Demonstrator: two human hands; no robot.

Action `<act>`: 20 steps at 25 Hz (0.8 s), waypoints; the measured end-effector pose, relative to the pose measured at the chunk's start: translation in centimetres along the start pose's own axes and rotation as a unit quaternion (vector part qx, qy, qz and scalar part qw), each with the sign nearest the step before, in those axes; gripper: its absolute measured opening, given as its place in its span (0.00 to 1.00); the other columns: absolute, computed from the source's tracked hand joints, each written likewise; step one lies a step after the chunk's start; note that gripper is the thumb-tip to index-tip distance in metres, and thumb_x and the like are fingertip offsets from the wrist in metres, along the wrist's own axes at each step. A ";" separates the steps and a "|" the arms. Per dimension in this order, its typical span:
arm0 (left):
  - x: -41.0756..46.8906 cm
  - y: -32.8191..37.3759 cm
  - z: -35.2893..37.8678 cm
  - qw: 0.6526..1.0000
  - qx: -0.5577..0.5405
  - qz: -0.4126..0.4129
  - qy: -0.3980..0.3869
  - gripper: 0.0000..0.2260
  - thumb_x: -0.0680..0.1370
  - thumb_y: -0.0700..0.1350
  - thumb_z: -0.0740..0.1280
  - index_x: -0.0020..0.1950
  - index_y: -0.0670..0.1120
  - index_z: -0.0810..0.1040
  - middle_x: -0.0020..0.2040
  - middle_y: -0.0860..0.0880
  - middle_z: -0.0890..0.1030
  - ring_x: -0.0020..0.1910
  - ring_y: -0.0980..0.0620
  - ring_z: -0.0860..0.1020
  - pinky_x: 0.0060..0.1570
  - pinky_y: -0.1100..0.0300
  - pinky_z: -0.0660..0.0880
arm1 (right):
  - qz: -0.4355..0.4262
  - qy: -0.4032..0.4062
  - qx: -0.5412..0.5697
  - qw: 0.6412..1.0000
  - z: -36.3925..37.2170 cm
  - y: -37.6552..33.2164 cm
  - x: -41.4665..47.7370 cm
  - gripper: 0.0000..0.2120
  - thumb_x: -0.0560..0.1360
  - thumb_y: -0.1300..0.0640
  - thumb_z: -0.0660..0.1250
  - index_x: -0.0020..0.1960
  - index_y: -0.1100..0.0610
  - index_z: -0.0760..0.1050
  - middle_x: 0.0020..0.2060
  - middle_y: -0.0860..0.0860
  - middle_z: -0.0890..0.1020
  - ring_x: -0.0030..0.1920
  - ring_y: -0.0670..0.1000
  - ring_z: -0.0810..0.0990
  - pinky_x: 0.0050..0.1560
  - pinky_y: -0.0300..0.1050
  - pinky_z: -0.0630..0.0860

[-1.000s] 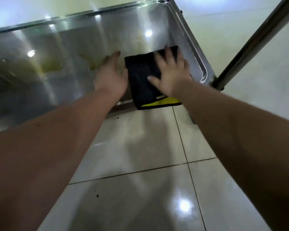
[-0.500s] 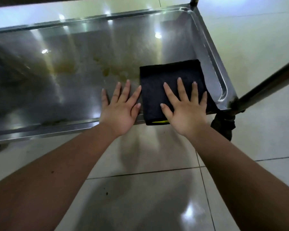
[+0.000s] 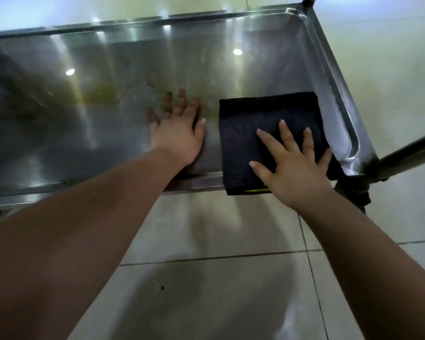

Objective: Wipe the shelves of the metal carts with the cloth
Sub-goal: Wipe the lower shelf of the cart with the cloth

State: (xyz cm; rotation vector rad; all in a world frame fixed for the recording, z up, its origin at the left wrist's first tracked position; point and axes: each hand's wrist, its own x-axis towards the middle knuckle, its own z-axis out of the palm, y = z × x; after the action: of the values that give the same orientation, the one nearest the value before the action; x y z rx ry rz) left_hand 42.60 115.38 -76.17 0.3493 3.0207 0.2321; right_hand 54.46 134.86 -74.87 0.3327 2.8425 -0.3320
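A folded black cloth (image 3: pixel 250 123) with a thin yellow edge lies at the near right corner of a stainless steel cart shelf (image 3: pixel 108 114), its near end hanging over the front rim. My right hand (image 3: pixel 292 163) presses flat on the cloth with fingers spread. My left hand (image 3: pixel 179 131) rests flat on the bare metal just left of the cloth, fingers pointing away from me, holding nothing. Yellowish smears mark the shelf's middle.
The shelf has a raised rim (image 3: pixel 339 94) all round. A metal cart post (image 3: pixel 407 153) runs off to the right from the near right corner, with a dark caster (image 3: pixel 353 195) below it. Glossy pale floor tiles (image 3: pixel 219 290) lie underneath me.
My left hand slid further onto the shelf, away from me. My right hand stays on the cloth, now nearer its front edge. The view shifted slightly.
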 end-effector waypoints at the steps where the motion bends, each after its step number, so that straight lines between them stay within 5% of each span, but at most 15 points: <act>1: 0.4 -0.1 0.3 1.000 0.021 0.001 -0.012 0.24 0.83 0.57 0.48 0.80 0.56 0.52 0.81 0.49 0.46 0.79 0.44 0.43 0.72 0.34 0.39 | -0.003 0.003 -0.002 1.000 -0.5 0.0 0.3 0.30 0.78 0.33 0.53 0.76 0.34 0.45 0.78 0.44 0.39 0.76 0.61 0.33 0.71 0.72 0.36; 8: 0.4 -0.3 1.2 0.999 0.035 0.014 0.005 0.24 0.83 0.58 0.45 0.79 0.60 0.48 0.81 0.50 0.47 0.79 0.46 0.45 0.71 0.32 0.41 | -0.040 0.043 -0.075 0.995 -0.4 -0.8 5.4 0.30 0.74 0.27 0.40 0.73 0.29 0.36 0.78 0.43 0.37 0.75 0.67 0.32 0.69 0.72 0.33; 16: 0.2 -0.2 1.1 0.999 0.039 0.011 0.007 0.24 0.82 0.58 0.43 0.79 0.61 0.45 0.81 0.51 0.46 0.79 0.46 0.45 0.72 0.33 0.41 | -0.005 0.022 -0.067 0.997 -4.4 -2.9 20.1 0.31 0.74 0.26 0.41 0.75 0.30 0.39 0.79 0.44 0.39 0.75 0.67 0.35 0.69 0.73 0.34; 20: 0.3 -0.3 1.3 0.999 0.032 0.016 0.010 0.24 0.82 0.59 0.44 0.79 0.62 0.45 0.81 0.52 0.47 0.79 0.47 0.45 0.72 0.33 0.41 | 0.009 0.031 -0.046 0.998 -4.5 -3.4 20.2 0.30 0.75 0.27 0.42 0.76 0.32 0.41 0.79 0.44 0.41 0.75 0.67 0.35 0.70 0.72 0.33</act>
State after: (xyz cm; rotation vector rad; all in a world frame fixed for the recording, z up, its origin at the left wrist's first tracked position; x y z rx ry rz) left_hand 42.37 115.37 -77.47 0.4037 3.0494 0.1425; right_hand 33.59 136.75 -75.61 0.3568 2.9027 -0.1900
